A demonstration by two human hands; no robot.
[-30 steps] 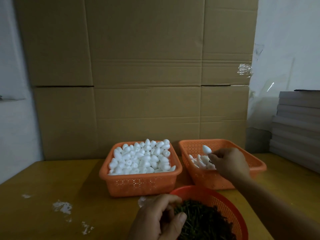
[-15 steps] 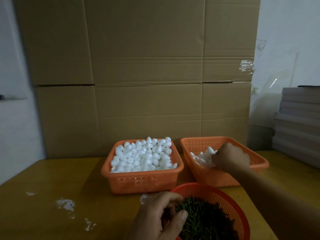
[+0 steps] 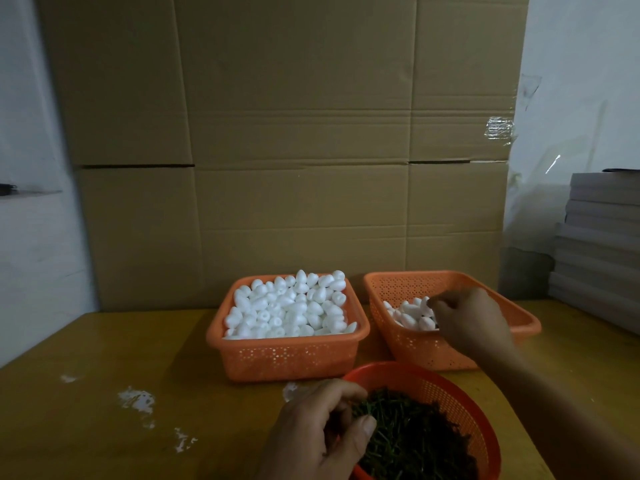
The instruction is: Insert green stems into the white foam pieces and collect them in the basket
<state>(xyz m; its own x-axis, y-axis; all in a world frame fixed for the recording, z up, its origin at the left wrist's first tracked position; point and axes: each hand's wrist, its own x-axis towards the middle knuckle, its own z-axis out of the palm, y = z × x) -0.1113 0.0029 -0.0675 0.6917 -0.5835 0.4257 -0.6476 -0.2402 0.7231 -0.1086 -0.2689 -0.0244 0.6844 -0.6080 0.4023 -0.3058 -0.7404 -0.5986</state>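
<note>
An orange basket (image 3: 287, 358) at the middle is heaped with plain white foam pieces (image 3: 287, 310). To its right, a second orange basket (image 3: 415, 348) holds a small pile of foam pieces (image 3: 408, 318). My right hand (image 3: 467, 320) reaches into that basket, its curled fingertips pinching a foam piece (image 3: 424, 304) at the top of the pile. Nearest me is a round red basket (image 3: 460, 393) full of green stems (image 3: 408, 441). My left hand (image 3: 322, 431) is at its left rim, thumb and curled fingers pinching stems.
The baskets stand on a yellow table (image 3: 86, 427) with white foam crumbs (image 3: 136, 400) on its left part. A tall cardboard sheet (image 3: 294, 133) closes off the back. A stack of grey boards (image 3: 602, 254) sits at the right edge.
My right hand has lowered the foam piece from above the right basket down onto the pile. My left hand has stayed in the stems.
</note>
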